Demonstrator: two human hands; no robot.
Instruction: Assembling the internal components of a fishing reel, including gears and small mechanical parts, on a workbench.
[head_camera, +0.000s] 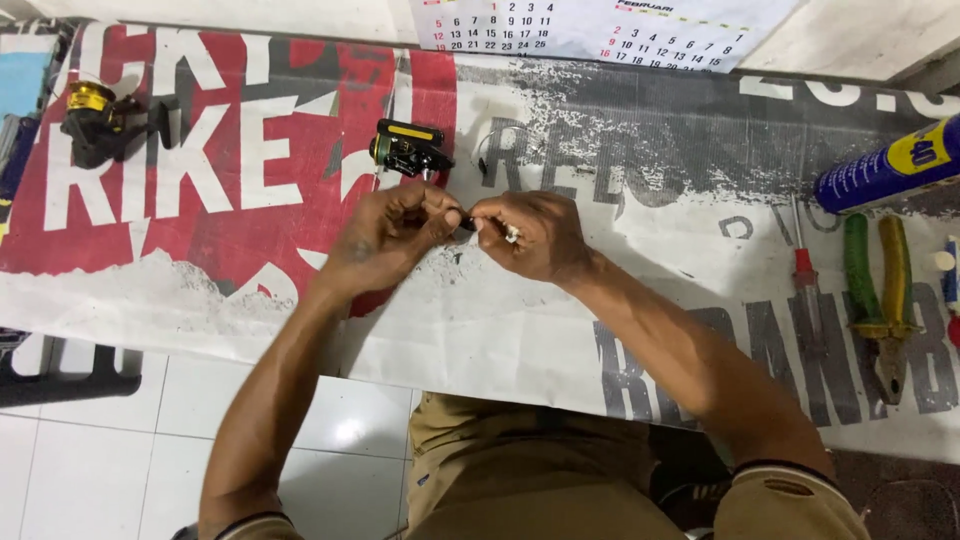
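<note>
My left hand (385, 235) and my right hand (528, 232) meet over the printed banner (600, 300) on the floor. Both pinch a small dark part (466, 221) between their fingertips. Something small and white shows under my right fingers. Just beyond my hands, a black fishing reel with a yellow top (408, 148) rests on the banner, close to my left hand. A tiny dark piece (457, 258) lies on the banner below my hands.
A second black and gold reel (95, 120) lies at far left. At right are a blue spray can (888, 165), a red-handled screwdriver (806, 275) and green-and-yellow-handled pliers (877, 300). A calendar (600, 30) lies at the top. White floor tiles (90, 440) lie below.
</note>
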